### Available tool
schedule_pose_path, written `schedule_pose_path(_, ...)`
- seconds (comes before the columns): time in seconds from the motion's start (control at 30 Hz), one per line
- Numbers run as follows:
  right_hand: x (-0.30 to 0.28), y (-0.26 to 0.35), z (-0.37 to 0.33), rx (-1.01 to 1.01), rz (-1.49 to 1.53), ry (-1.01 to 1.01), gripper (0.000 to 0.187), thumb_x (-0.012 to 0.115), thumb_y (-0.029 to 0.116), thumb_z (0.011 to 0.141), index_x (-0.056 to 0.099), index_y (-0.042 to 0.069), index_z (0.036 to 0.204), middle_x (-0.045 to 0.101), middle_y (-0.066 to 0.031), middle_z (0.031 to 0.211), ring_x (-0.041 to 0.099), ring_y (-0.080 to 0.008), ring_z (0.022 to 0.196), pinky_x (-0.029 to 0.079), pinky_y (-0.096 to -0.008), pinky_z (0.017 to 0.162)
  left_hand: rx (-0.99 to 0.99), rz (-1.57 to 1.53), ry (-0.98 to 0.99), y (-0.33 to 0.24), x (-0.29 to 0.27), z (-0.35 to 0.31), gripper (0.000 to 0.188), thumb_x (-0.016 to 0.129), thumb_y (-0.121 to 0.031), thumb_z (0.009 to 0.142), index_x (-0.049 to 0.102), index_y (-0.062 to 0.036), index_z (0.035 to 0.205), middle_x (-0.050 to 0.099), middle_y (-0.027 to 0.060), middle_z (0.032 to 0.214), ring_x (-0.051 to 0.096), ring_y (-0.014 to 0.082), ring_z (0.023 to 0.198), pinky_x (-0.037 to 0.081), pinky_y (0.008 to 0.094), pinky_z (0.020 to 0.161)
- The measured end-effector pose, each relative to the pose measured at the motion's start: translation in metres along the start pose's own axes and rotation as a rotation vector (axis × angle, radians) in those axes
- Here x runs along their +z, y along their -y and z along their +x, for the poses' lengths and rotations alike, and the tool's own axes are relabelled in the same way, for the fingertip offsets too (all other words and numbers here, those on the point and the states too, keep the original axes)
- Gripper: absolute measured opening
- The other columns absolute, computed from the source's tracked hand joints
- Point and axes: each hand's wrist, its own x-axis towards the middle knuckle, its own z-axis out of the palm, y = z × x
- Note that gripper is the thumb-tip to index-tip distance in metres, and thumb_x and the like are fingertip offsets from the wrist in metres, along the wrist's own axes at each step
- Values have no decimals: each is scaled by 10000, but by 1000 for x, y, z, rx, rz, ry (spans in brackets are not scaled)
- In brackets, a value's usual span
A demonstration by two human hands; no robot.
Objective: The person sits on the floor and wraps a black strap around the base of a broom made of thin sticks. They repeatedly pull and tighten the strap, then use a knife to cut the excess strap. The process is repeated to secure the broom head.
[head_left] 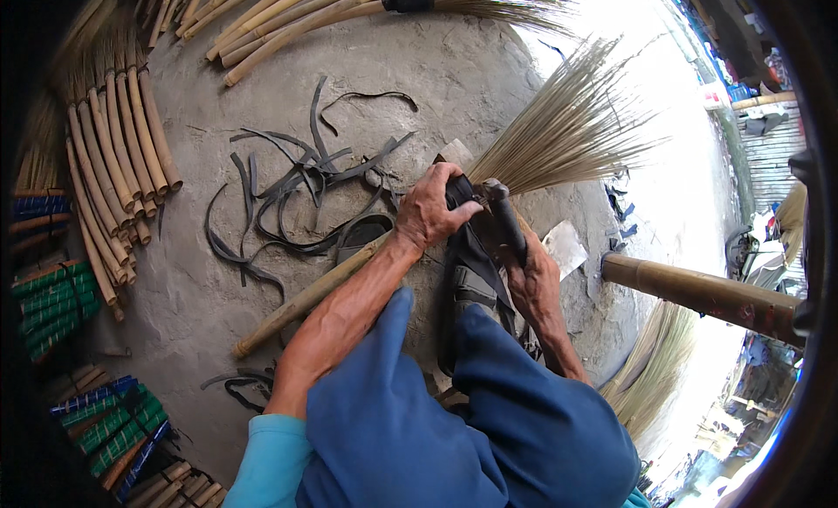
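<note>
A grass broom lies slantwise before my knees, its bristles fanned toward the upper right and its bamboo handle running down to the left beneath my left forearm. My left hand is closed around the broom's neck, where black rubber binding wraps it. In my right hand is a dark hammer-like tool, its blunt end close to the binding. Dark strap-like material hangs between my hands, partly hidden by them.
Loose black rubber strips lie scattered on the rough floor. Bundled broom sticks stand at left, more brooms at the top. A thick bamboo pole juts in from the right. Green-wrapped bundles sit lower left.
</note>
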Motion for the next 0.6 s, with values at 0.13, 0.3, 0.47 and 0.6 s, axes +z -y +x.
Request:
schedule_pose_path(0.13,-4,4,-4,-33,47,-40,251,738,256,1059,612,55,1140,711,-270,928,703,-524,877,532,-556,747,25,86,40,-7,-1,-3,701,910,-387,859,559,-99,1394,684,193,1251,716,424,1142,589,525,967)
schedule_pose_path(0.3,-1,-1,0,38,-28,20,219,743,194,1046,617,44,1145,706,-279,947,702,-527,872,537,-541,735,-21,84,47,-7,-1,-1,686,915,-369,849,563,-105,1376,681,190,1252,718,430,1150,600,545,939)
schedule_pose_path(0.47,3,-8,-18,-69,70,-93,236,727,183,1038,607,41,1183,709,-292,975,704,-545,926,543,-558,774,-18,48,41,-5,-1,-1,694,909,-400,845,565,-110,1374,686,185,1250,723,443,1139,603,557,931)
schedule_pose_path(0.6,7,-5,-9,47,-57,77,247,718,174,1035,611,43,1215,719,-292,998,717,-540,958,553,-556,799,-26,57,55,-1,-2,1,703,908,-410,845,565,-112,1381,692,190,1273,727,448,1147,600,556,951)
